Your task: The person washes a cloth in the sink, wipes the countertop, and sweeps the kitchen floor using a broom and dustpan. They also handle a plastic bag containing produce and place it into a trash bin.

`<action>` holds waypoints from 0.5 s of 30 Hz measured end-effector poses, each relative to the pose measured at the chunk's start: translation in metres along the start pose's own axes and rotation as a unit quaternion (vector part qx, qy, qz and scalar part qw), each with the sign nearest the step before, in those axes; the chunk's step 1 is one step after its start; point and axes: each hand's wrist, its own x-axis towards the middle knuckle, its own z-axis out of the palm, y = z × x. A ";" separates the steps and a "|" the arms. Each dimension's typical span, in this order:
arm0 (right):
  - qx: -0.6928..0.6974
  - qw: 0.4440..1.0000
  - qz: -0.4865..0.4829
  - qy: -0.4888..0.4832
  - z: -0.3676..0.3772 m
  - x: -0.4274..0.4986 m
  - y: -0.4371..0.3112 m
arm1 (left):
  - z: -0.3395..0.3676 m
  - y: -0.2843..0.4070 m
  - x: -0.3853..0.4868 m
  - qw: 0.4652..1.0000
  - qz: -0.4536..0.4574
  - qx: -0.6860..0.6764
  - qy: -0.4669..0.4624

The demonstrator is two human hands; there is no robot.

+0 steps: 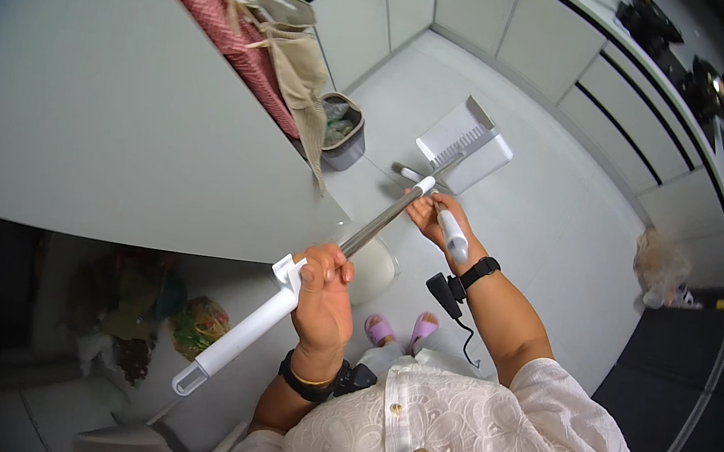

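Observation:
My left hand (325,300) grips a metal pole (379,225) just below its white plastic handle (245,334), which has a hanging loop at its end. The pole slants away to a white joint and on towards a white dustpan (490,161) with comb teeth, on the floor. My right hand (438,222) is around a second, thinner pole with a white grip (453,234); its fingers are partly hidden. Beside the dustpan lies a white broom head (411,175) with dark bristles. Which pole joins which head, I cannot tell for certain.
A grey waste bin (345,148) stands left of the dustpan, below hanging cloths (295,53). A white round-topped object (373,272) is near my slippers. White cabinets (550,45) line the far side; a plastic bag (661,269) sits at right, another bag (197,328) at left.

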 end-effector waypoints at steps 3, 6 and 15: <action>-0.085 0.996 0.027 -0.025 0.016 0.023 0.015 | -0.031 -0.002 0.006 1.000 0.029 -0.003 0.009; -0.143 0.987 0.075 -0.020 0.044 0.064 0.035 | -0.060 -0.003 0.016 0.997 0.063 0.004 0.039; -0.318 0.939 0.123 0.041 0.057 0.177 0.060 | -0.112 -0.069 0.007 0.950 0.075 -0.098 0.286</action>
